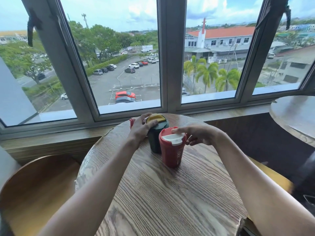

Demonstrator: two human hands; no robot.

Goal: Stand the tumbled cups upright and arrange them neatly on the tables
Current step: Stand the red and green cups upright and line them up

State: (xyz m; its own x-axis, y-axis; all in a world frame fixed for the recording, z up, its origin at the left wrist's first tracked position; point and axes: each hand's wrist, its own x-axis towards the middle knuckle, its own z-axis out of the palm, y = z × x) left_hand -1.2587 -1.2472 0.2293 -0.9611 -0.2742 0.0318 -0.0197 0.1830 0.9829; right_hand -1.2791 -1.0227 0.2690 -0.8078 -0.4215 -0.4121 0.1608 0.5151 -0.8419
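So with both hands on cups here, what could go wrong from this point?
1. The green cup and red cup stand very close, possibly touching; shifting one may knock the other.
2. The right hand only touches the red cup's white lid at the rim, a light grip that may tip it.
3. Another red item sits behind the left hand near the table's far edge and could be pushed off.

A red cup [171, 150] with a white lid stands upright just in front of an upright dark green cup [155, 138] with a yellow lid, touching it.
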